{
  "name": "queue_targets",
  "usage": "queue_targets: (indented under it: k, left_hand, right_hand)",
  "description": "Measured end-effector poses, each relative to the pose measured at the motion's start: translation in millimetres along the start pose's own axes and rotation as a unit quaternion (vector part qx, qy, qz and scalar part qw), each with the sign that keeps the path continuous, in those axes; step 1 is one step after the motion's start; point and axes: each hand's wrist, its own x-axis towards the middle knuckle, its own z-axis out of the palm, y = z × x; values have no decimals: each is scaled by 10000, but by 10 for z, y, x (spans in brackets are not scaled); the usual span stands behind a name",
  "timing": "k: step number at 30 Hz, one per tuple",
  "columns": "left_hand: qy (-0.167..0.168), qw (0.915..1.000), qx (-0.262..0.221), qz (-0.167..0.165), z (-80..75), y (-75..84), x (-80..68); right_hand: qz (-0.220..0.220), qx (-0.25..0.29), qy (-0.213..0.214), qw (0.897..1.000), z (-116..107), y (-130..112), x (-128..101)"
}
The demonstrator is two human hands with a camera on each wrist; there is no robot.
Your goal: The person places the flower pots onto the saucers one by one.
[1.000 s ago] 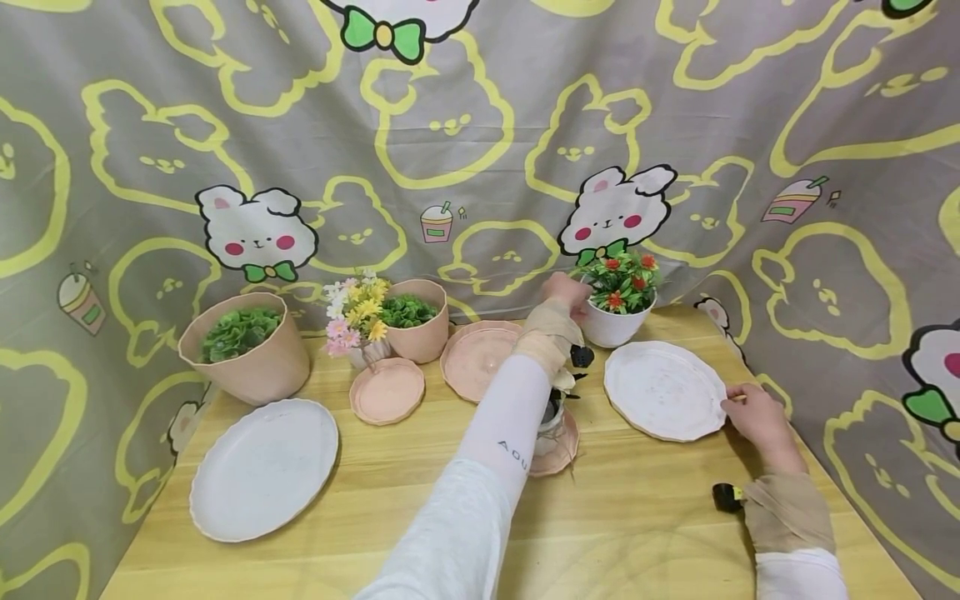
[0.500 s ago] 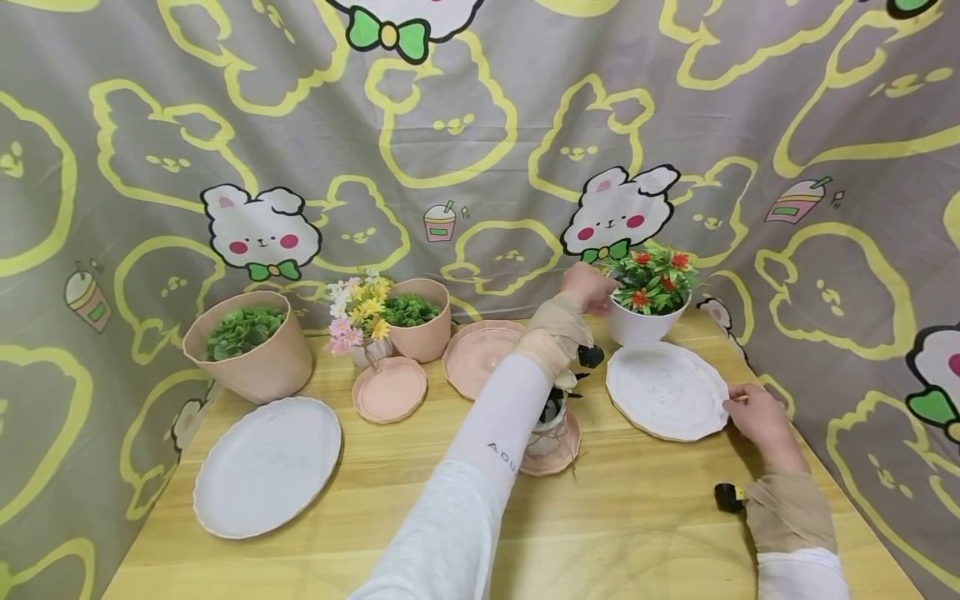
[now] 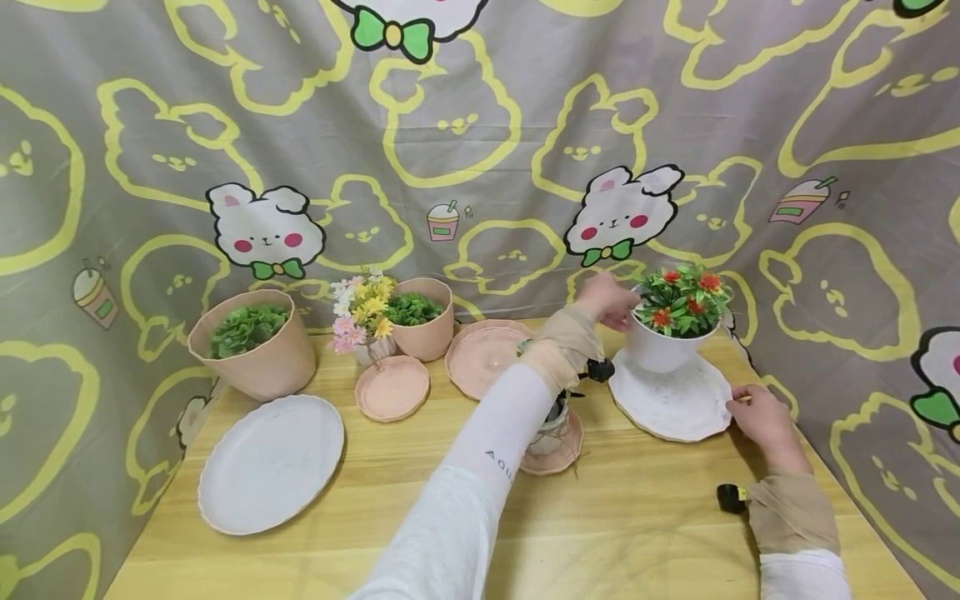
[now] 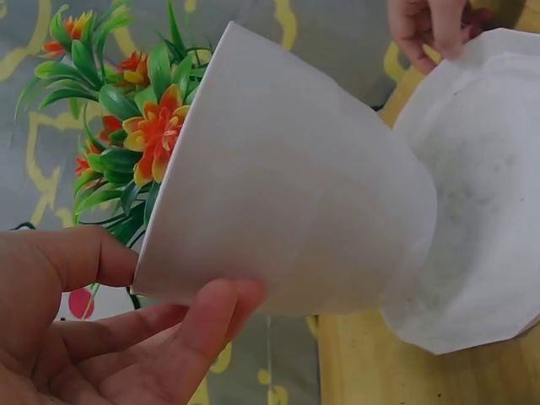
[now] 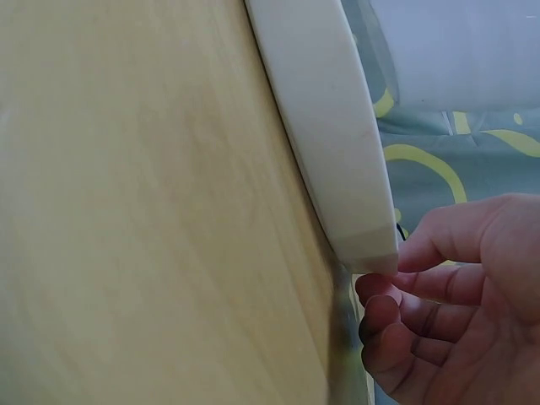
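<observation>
The white flower pot (image 3: 663,343) with its red-and-green blooms has moved over from the back of the table and now hangs tilted above the white plate (image 3: 675,400), at about two o'clock on the wooden table (image 3: 420,508). The left hand (image 3: 609,300) grips its rim between thumb and fingers, so setting it down on the plate looks close. The right hand (image 3: 763,417) still pinches the plate's edge at three o'clock, while the peach saucer (image 3: 483,357) sits nearby at nine o'clock.

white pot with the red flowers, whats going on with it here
The left hand grips the white pot of red and green flowers by its rim, tilted, over the white plate. Whether its base touches the plate is unclear. The right hand holds that plate's edge on the wooden table.
</observation>
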Motion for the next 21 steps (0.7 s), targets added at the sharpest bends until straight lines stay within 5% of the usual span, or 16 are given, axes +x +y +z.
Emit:
queue_targets:
  k: [12, 21]
  left_hand:
    - [-566, 9977, 255, 258, 159, -68, -178]
    - [-519, 9981, 300, 127, 322, -170, -167]
  right_hand:
    - [-32, 28, -24, 10000, -27, 5, -9]
    - [-19, 135, -81, 9999, -12, 12, 3]
